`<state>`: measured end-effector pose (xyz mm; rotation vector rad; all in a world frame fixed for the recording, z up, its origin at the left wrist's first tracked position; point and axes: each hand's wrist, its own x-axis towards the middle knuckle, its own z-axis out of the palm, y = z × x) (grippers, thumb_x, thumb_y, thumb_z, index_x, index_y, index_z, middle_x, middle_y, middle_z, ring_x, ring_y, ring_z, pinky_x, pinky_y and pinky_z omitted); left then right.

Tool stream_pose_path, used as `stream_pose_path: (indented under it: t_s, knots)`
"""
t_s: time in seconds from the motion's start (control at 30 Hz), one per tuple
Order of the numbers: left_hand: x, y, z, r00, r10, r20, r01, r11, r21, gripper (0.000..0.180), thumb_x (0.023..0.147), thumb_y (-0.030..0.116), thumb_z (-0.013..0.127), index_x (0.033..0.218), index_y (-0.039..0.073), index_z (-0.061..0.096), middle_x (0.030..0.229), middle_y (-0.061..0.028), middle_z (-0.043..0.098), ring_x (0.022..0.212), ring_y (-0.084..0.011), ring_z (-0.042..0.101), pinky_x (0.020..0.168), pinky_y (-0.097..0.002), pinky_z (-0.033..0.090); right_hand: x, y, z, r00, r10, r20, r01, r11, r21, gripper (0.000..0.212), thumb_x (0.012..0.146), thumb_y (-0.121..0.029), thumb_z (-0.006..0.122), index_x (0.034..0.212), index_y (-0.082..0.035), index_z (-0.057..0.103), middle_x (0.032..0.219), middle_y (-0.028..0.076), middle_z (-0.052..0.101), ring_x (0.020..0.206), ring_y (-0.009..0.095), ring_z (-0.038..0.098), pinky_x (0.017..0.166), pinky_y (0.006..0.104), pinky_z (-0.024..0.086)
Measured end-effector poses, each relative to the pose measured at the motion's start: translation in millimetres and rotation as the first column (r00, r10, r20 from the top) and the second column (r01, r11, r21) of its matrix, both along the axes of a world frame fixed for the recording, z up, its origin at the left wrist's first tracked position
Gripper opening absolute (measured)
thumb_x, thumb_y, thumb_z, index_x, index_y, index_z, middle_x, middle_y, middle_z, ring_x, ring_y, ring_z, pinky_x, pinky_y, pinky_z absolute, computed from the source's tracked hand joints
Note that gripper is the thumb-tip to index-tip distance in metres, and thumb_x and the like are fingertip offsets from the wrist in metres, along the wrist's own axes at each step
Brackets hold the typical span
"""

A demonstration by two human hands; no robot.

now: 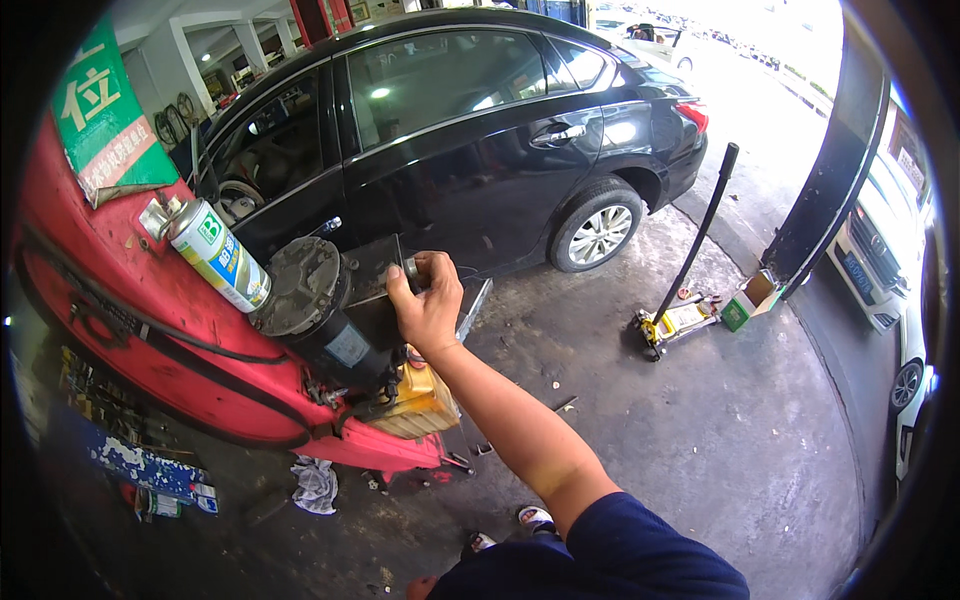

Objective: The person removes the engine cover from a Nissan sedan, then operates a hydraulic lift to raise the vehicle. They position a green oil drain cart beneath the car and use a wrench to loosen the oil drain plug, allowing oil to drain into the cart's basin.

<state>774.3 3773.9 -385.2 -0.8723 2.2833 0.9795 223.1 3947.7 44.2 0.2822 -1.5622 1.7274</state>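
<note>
My right hand (430, 300) reaches forward over the red lift post. Its thumb and fingers are closed round a small round metal knob (410, 270) beside a dark box (385, 265). To the left of it stands a black cylindrical motor (300, 290) with a dirty round top. A spray can (220, 255) leans on the red post further left. Under the motor sits a yellowed plastic oil tank (415, 405). At the lower edge only a sliver of my left hand (421, 588) shows; its fingers are hidden.
A black car (450, 150) stands just beyond the red post (230, 350). On the floor to the right are a floor jack (675, 320) with a long upright handle and a green carton (750, 300). A crumpled rag (315, 485) lies near the post's foot. White cars (880, 230) stand at the far right.
</note>
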Motion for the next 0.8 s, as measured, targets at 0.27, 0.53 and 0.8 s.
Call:
stream_pose_path:
  t_s: [0.27,0.53,0.8]
  knots:
    - [4.0,2.5,-2.1,1.0,0.009,0.0,-0.009,1.0,0.013,0.041,0.091,0.037,0.06,0.113,0.006,0.075,0.11,-0.0261,0.072,0.106,-0.04,0.069,0.094,-0.0508,0.052,3.8,0.0,2.6,0.995,0.079,0.067,-0.076,0.996,-0.044,0.032,0.081,-0.023,0.078,0.09,0.0,0.058,0.085,0.015,0.058,0.08,0.032,0.057,0.073,0.0397,0.048]
    - [6.0,3.0,-2.8,1.0,0.031,-0.007,-0.03,0.999,0.01,0.043,0.091,0.039,0.061,0.114,0.006,0.075,0.111,-0.0265,0.072,0.107,-0.0397,0.069,0.095,-0.0505,0.052,-1.5,-2.8,-4.0,1.0,0.016,0.026,-0.016,1.0,-0.007,0.033,0.085,-0.027,0.078,0.094,0.001,0.063,0.081,0.01,0.062,0.072,0.019,0.06,0.069,0.0327,0.051]
    - [9.9,5.1,-3.4,0.998,0.056,-0.013,-0.055,0.998,0.006,0.045,0.091,0.041,0.062,0.116,0.005,0.074,0.112,-0.0268,0.072,0.109,-0.0394,0.069,0.096,-0.0503,0.052,-1.7,-4.2,-5.3,0.997,0.062,0.049,-0.06,0.998,-0.036,0.033,0.082,-0.027,0.077,0.089,0.0,0.059,0.084,0.015,0.058,0.078,0.032,0.058,0.071,0.0401,0.048]
